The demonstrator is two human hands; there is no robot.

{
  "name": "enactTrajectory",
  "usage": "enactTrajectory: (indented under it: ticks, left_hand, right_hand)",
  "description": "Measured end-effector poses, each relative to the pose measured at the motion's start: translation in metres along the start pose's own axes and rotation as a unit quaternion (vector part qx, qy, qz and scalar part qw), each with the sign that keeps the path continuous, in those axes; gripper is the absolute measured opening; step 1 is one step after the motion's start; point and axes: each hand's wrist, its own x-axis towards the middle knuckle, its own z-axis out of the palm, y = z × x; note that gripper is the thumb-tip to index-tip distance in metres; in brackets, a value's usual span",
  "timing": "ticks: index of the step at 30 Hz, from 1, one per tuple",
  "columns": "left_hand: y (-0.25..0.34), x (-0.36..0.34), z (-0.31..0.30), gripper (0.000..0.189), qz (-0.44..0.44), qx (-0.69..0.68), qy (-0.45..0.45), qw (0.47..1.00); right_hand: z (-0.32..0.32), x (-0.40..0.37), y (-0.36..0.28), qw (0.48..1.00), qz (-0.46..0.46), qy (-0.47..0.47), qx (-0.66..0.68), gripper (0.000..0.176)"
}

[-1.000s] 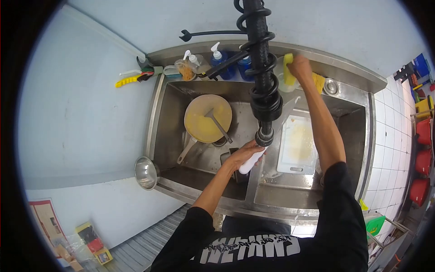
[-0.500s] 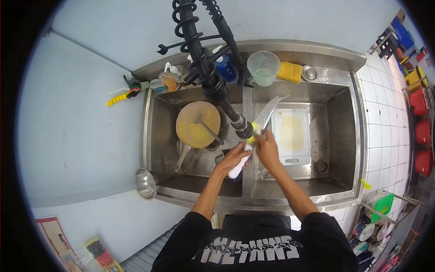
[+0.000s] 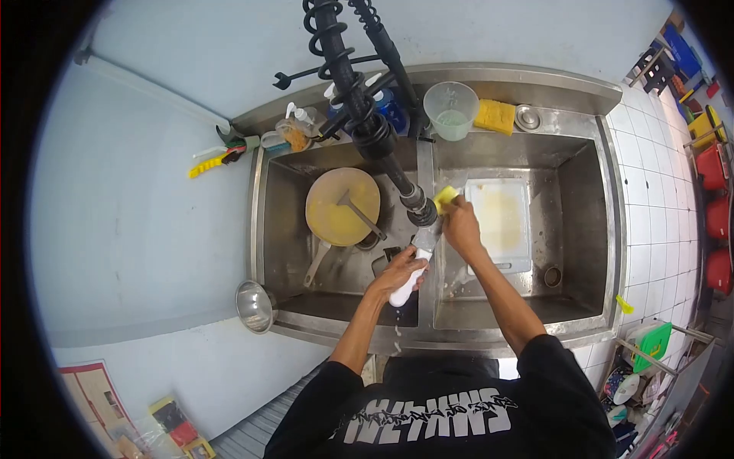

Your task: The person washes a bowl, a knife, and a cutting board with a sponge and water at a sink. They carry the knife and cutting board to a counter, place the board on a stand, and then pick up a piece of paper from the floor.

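Note:
My left hand point(image 3: 399, 271) is closed around the white handle of a large knife point(image 3: 409, 286), above the divider between two sink basins. The blade points away from me, partly hidden by the black tap spout point(image 3: 419, 208) and my right hand. In my right hand point(image 3: 462, 228) a yellow sponge point(image 3: 446, 197) is gripped against the blade. White suds drip below the handle. Just right of that hand, a white cutting board point(image 3: 501, 229) with a yellowish stain lies in the right basin.
In the left basin sits a round yellowish vessel point(image 3: 321, 229) with a dark-handled utensil point(image 3: 363, 216) in it. A plastic tub point(image 3: 451, 115), a yellow sponge block point(image 3: 495, 115) and bottles point(image 3: 390, 109) line the back ledge. A metal bowl point(image 3: 254, 306) stands at the left front corner.
My right hand and the sponge have moved away from me along the blade. Suds now drip beneath the knife handle. The view has shifted slightly.

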Motion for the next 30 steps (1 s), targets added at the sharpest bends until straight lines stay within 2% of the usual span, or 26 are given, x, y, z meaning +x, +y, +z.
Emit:
enactTrajectory:
  ticks: [2, 3, 6, 8, 10, 13, 14, 15, 16, 20, 21, 24, 27, 30]
  left_hand:
    - [0.001, 0.009, -0.002, 0.018, 0.006, -0.008, -0.006, 1.000]
    - [0.004, 0.010, -0.001, 0.018, 0.025, -0.053, -0.007, 0.998]
    - [0.007, 0.009, -0.005, 0.020, 0.048, -0.004, -0.033, 0.998]
    - [0.005, 0.008, -0.003, 0.021, 0.009, 0.008, -0.022, 1.000]
    - [0.010, 0.007, 0.000, 0.021, -0.006, -0.009, -0.026, 1.000]
    - [0.010, 0.013, -0.006, 0.023, 0.019, -0.020, -0.036, 0.999]
    - [0.015, 0.013, -0.005, 0.024, 0.025, -0.023, -0.038, 0.999]
    - [0.023, 0.010, 0.001, 0.028, 0.029, 0.045, -0.012, 0.998]
    - [0.020, 0.012, 0.001, 0.028, 0.026, 0.030, -0.024, 0.999]
    - [0.023, 0.014, -0.001, 0.026, 0.023, 0.003, -0.044, 0.999]
    - [0.024, 0.011, 0.000, 0.025, 0.022, 0.001, -0.042, 0.999]
    - [0.025, 0.012, 0.002, 0.024, 0.017, 0.021, -0.036, 0.999]
    - [0.023, 0.014, 0.003, 0.023, 0.017, 0.001, -0.033, 0.999]
    - [0.020, 0.014, -0.001, 0.024, 0.003, 0.015, -0.026, 1.000]
  right_hand:
    - [0.017, -0.026, -0.008, 0.996, -0.050, -0.047, -0.050, 0.025]
    - [0.008, -0.041, -0.032, 0.993, -0.116, -0.011, -0.009, 0.023]
    - [0.003, -0.039, -0.030, 0.998, -0.059, -0.033, 0.010, 0.024]
    - [-0.003, -0.008, -0.012, 0.999, 0.022, 0.018, -0.021, 0.020]
    - [-0.004, -0.006, -0.009, 0.999, -0.025, 0.002, -0.031, 0.021]
    - [-0.010, -0.040, -0.044, 0.994, -0.084, -0.067, 0.020, 0.022]
    - [-0.008, -0.038, -0.039, 0.996, -0.072, -0.052, 0.005, 0.023]
    - [-0.005, -0.034, -0.031, 0.998, -0.059, -0.035, -0.008, 0.025]
    - [-0.003, -0.029, -0.022, 0.999, -0.045, -0.019, -0.021, 0.026]
    - [-0.013, -0.033, -0.039, 0.994, -0.088, -0.057, 0.002, 0.024]
    - [-0.015, -0.037, -0.045, 0.994, -0.075, -0.069, 0.027, 0.024]
    - [-0.012, -0.027, -0.035, 0.995, -0.063, -0.071, -0.037, 0.028]
    - [-0.008, -0.029, -0.037, 0.996, -0.055, -0.057, -0.044, 0.025]
    - [-0.011, -0.042, -0.044, 0.995, -0.080, -0.054, 0.005, 0.020]
